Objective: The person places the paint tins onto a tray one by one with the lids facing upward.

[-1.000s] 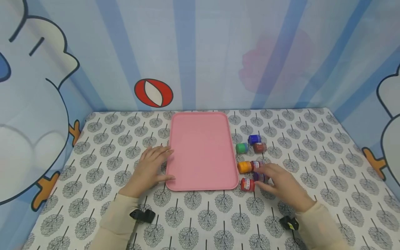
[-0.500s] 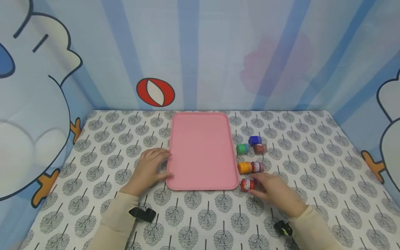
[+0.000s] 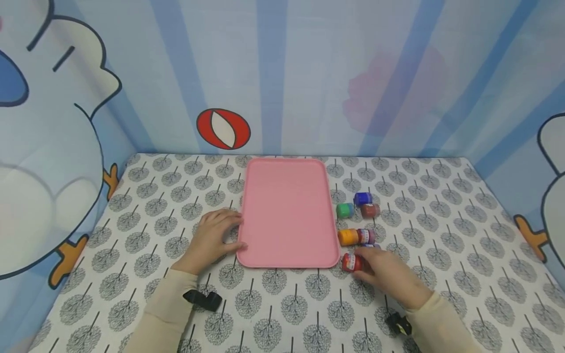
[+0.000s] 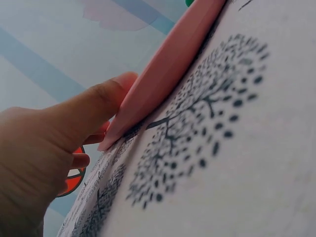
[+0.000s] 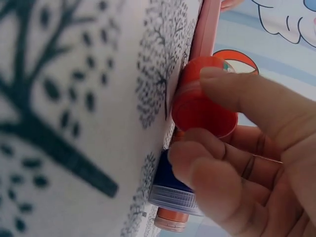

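On its side, just right of the pink tray (image 3: 287, 215), lies a red paint jar (image 3: 351, 262). My right hand (image 3: 390, 274) pinches it, the thumb (image 5: 232, 89) lying along its side in the right wrist view. A dark blue paint jar (image 5: 170, 173) is close behind the fingers, partly hidden by them. At the tray's left side, my left hand (image 3: 212, 238) rests with relaxed, spread fingers touching the rim; its thumb (image 4: 106, 94) is against the rim in the left wrist view.
Orange (image 3: 347, 237) and dark red (image 3: 366, 236) jars lie end to end beyond the red one. Farther back are green (image 3: 345, 210), blue (image 3: 363, 198) and brown (image 3: 370, 211) jars. A tree-patterned cloth (image 3: 269, 311) covers the table; a printed curtain (image 3: 304, 78) hangs behind.
My right hand has come from over the dark blue jar towards me and to the left, and has taken hold of the red jar. The left hand stays at the tray.
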`<state>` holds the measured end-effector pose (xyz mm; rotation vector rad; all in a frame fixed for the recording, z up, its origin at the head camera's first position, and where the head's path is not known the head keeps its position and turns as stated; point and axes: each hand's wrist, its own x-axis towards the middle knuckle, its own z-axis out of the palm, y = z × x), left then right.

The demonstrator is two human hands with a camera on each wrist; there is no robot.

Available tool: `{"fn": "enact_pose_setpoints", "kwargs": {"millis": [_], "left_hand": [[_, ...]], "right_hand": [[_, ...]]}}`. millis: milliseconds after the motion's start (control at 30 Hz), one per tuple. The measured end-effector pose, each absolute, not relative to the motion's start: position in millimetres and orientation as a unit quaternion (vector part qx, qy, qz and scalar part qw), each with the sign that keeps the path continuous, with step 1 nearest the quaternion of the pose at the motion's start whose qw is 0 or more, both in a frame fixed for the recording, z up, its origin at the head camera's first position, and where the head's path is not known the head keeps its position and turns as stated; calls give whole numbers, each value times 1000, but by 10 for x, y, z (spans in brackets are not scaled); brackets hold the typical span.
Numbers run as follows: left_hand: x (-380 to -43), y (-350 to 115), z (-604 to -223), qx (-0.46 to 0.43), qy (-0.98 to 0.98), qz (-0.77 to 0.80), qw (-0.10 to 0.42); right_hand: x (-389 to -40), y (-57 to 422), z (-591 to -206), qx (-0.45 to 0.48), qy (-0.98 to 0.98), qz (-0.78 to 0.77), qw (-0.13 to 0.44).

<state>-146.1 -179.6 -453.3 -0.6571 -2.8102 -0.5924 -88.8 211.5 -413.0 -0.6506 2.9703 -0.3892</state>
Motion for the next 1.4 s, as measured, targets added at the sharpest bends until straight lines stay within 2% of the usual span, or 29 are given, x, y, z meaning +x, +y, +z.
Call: {"fn": "enact_pose_setpoints", "kwargs": {"millis": [433,667,833,1400], "left_hand": [[-1483,-1788,-4546,-213,-946,-226,96],[-1490,-1791,-4538,-208,-946,-232,88],[-1492,-1783,-4530,-207,-946,-234,84],[-1451,-1790,-4530,-199,-950,-229,72]], "right_hand": [[-890,2145,-4062,-252,964,-78,-19],[-930,2101,-3942,-257,962,-87,-13],[-962,2065,-3892,-268,960,-75,-31],[-1045,1801,-3935,-325,938,-73,-97]]}}
